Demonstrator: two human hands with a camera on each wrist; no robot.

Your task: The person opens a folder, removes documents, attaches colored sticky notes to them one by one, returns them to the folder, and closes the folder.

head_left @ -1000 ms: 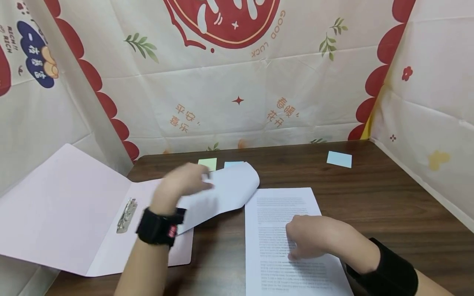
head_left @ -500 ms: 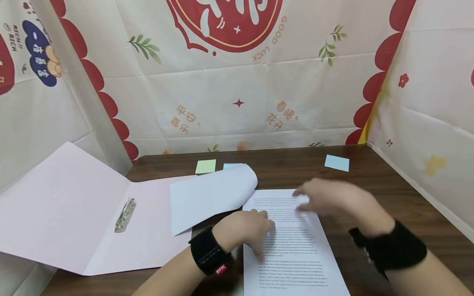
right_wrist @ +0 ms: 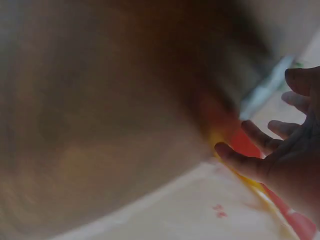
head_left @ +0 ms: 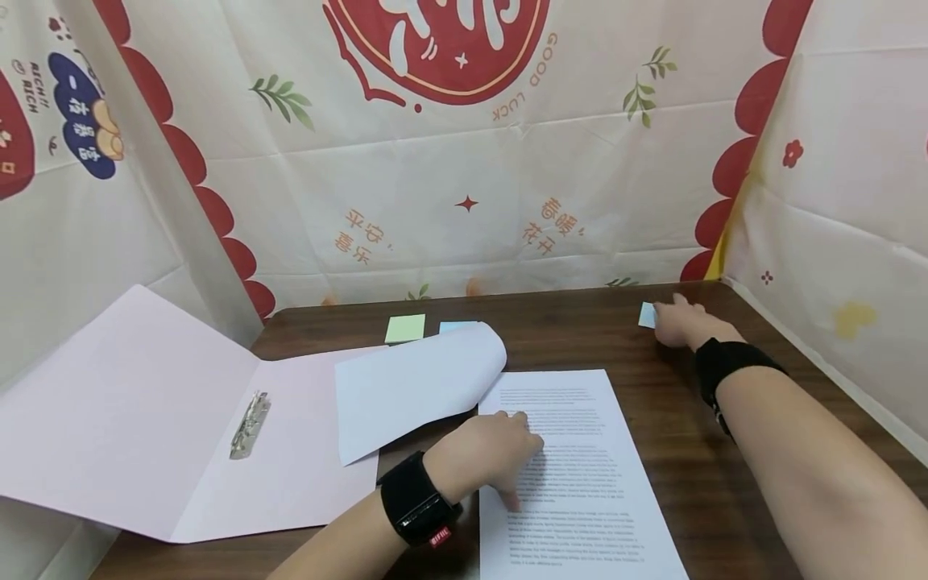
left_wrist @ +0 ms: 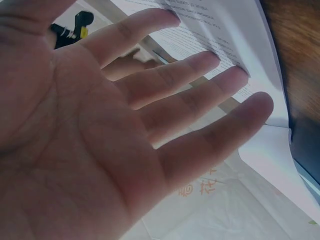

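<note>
My left hand (head_left: 486, 455) rests on the printed sheets (head_left: 580, 467) at the front middle of the table. In the left wrist view its fingers (left_wrist: 200, 145) are spread and nearly straight, with the tips at the paper. At the back right, my right hand (head_left: 685, 324) is over a light blue sticky note (head_left: 645, 315) and covers most of it. The right wrist view is blurred; there the fingers (right_wrist: 245, 162) are parted, and the pale blue note (right_wrist: 265, 87) lies just beyond them. Whether they touch it, I cannot tell.
An open pale pink folder (head_left: 304, 451) with a metal clip (head_left: 250, 425) lies at the left. A curled-over white page (head_left: 420, 387) overlaps its right edge. Behind are a green sticky pad (head_left: 404, 329) and a partly hidden blue one (head_left: 457, 326). Fabric walls enclose the table.
My left hand has left the curled page and moved onto the printed sheets. My right hand has gone from those sheets to the blue note at the back right.
</note>
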